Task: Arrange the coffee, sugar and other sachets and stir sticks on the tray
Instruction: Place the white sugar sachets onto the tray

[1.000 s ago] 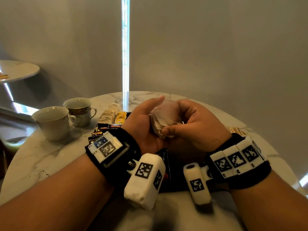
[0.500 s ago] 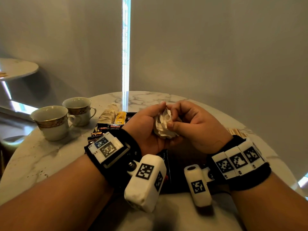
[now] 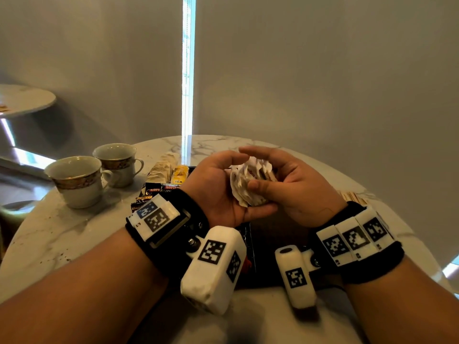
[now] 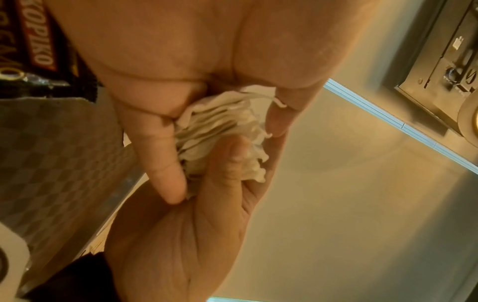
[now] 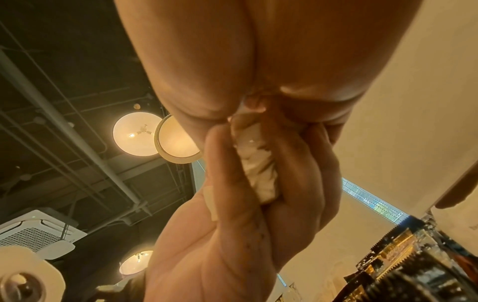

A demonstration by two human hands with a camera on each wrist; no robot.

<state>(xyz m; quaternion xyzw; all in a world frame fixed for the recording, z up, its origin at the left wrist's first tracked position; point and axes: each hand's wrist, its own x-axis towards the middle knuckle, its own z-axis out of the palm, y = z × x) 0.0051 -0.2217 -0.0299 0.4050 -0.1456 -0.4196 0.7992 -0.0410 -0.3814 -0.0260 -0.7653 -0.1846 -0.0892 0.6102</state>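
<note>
A fanned stack of white sachets (image 3: 250, 182) is held upright between both hands above the black tray (image 3: 273, 234). My left hand (image 3: 224, 192) cups it from the left, fingers under it and thumb over the top. My right hand (image 3: 290, 180) grips it from the right, thumb pressed on the front, index finger arched above. The left wrist view shows the sachet edges (image 4: 222, 139) pinched between fingers. In the right wrist view the stack (image 5: 258, 169) is wedged in the same grip. Kopiko sachets (image 3: 171, 187), a yellow tea sachet (image 3: 179, 173) and beige sachets (image 3: 161, 167) lie on the tray's left side. Wooden stir sticks (image 3: 352, 196) lie to the right.
Two gold-banded cups (image 3: 77, 180) (image 3: 119, 162) stand on the round marble table (image 3: 62, 239) left of the tray. A second round table (image 3: 24, 100) stands at the far left. A grey wall lies behind.
The hands have loosened round the sachets: the right index finger has lifted off and the stack now fans out between the palms. The hands stay above the tray.
</note>
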